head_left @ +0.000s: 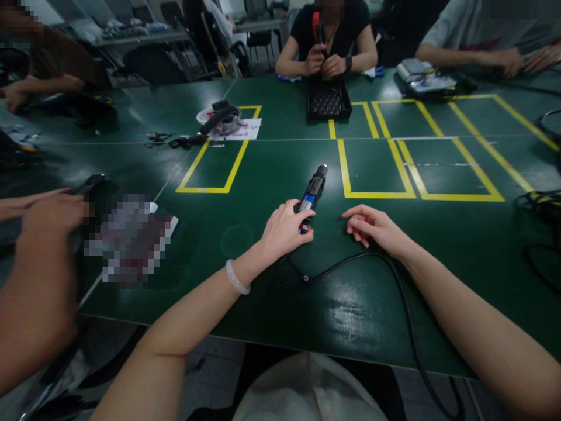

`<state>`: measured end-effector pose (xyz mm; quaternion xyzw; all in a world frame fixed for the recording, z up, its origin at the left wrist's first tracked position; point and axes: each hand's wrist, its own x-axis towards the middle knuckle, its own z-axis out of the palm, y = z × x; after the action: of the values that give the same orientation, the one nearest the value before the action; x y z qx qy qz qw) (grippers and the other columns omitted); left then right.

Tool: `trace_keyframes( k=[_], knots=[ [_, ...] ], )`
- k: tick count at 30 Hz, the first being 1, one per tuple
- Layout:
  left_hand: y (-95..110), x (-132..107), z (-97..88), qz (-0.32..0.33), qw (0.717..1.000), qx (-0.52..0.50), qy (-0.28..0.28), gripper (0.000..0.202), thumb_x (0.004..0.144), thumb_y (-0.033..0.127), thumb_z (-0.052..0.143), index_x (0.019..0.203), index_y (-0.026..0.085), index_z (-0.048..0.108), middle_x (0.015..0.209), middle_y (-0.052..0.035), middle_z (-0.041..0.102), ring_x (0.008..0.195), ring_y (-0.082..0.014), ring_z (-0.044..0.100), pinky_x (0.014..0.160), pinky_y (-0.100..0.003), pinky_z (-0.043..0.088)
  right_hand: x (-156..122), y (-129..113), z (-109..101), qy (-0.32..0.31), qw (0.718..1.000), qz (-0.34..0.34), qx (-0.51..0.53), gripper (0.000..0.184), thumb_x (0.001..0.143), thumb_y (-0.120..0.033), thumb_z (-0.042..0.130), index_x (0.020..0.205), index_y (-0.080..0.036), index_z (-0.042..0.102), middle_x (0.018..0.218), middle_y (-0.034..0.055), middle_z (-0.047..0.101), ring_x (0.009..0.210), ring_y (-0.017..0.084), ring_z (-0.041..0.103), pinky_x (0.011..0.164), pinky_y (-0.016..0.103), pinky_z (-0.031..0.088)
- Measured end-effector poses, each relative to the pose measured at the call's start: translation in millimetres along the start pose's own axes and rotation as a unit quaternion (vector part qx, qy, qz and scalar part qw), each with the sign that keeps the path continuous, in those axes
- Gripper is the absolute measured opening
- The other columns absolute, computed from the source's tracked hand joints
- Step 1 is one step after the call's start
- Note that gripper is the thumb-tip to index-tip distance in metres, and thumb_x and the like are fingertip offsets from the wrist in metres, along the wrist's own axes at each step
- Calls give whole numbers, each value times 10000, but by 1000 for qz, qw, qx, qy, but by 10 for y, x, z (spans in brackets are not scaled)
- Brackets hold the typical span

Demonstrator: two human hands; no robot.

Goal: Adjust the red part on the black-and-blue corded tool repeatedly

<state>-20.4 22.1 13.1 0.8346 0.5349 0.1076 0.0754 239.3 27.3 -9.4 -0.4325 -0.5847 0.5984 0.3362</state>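
Observation:
My left hand (pixel 287 225), with a pale bangle (pixel 237 277) at the wrist, is closed round the rear part of an electric screwdriver (pixel 313 190). The tool is black with a silver and blue band, and its tip points away from me, slightly to the right. Its back end is partly hidden under my fingers. A black cable (pixel 350 257) loops over the green table (pixel 280 316) and runs under my right forearm to the near edge. To the right of the screwdriver, my right hand (pixel 370 225) rests with fingers loosely bent and apart, holding nothing.
Yellow tape outlines (pixel 377 195) mark the tabletop ahead. A black tray (pixel 329 102) stands before a person opposite. A tape roll (pixel 223 120) and a paper lie ahead-left. At left are a blurred-out packet (pixel 135 237) and a co-worker's arm (pixel 44 263). Cables (pixel 543 204) lie at right.

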Motion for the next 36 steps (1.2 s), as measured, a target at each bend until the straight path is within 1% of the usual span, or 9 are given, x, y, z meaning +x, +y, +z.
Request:
trace_keyframes(
  k=[5,11,15,20,23,26,30,33,36],
  knots=[
    [-471,43,-97,-47,999,21,2,478,818,373,629,1288,284,638,1385,-100,450,1113,-287,528,991,-435,439,-6,-6,23,13,1000,3,-5,323,881,-434,650,1052,-164,608,764,20,607,548,93,526,385,185,410],
    [-1171,160,-213,-151,988,43,12,505,811,353,632,1312,289,619,1400,-98,433,1188,-309,489,1035,-430,401,-4,1,29,12,1000,4,-13,327,878,-445,653,1036,-161,620,769,22,609,549,95,523,384,192,408],
    [-1619,240,-267,-224,972,62,24,498,811,336,607,1303,261,619,1348,-120,457,1173,-326,486,1023,-438,395,-6,-7,32,14,1000,5,-15,332,871,-452,658,1018,-157,627,766,29,609,551,97,524,388,192,410],
    [-2029,299,-335,-275,960,56,21,550,815,313,578,1357,224,564,1310,-141,487,1154,-315,494,1020,-443,389,-9,-17,40,12,1000,5,-15,326,870,-452,656,1004,-156,630,766,29,607,554,95,526,393,188,415],
    [-2143,317,-359,-298,953,52,19,569,833,318,557,1392,212,536,1354,-158,468,1179,-328,490,1028,-461,378,-10,-17,42,12,1000,6,-15,325,867,-453,659,997,-157,630,762,29,608,555,98,528,392,190,418],
    [-2184,313,-347,-308,950,52,24,582,879,327,497,1447,198,485,1410,-189,427,1210,-351,486,1029,-489,373,-10,-17,41,12,1000,5,-15,328,865,-456,662,998,-159,630,766,29,610,559,100,530,395,194,419],
    [-2186,274,-306,-312,948,57,32,684,909,396,455,1545,185,320,1485,-229,353,1253,-398,463,1004,-526,384,-8,-22,45,13,1000,9,-18,330,867,-460,659,994,-157,630,765,29,608,561,100,532,399,194,425],
    [-2171,247,-297,-312,947,67,46,829,890,433,490,1579,104,166,1490,-268,340,1261,-412,454,1000,-534,387,-7,-15,48,12,1000,8,-20,330,871,-457,655,999,-153,632,766,31,607,567,100,535,402,191,427],
    [-2133,237,-309,-316,945,73,48,844,883,420,499,1570,70,154,1461,-270,378,1249,-396,459,1002,-525,388,-5,-2,50,15,1000,7,-22,340,863,-465,660,1000,-155,635,766,33,614,566,103,536,399,194,427]
  ],
)
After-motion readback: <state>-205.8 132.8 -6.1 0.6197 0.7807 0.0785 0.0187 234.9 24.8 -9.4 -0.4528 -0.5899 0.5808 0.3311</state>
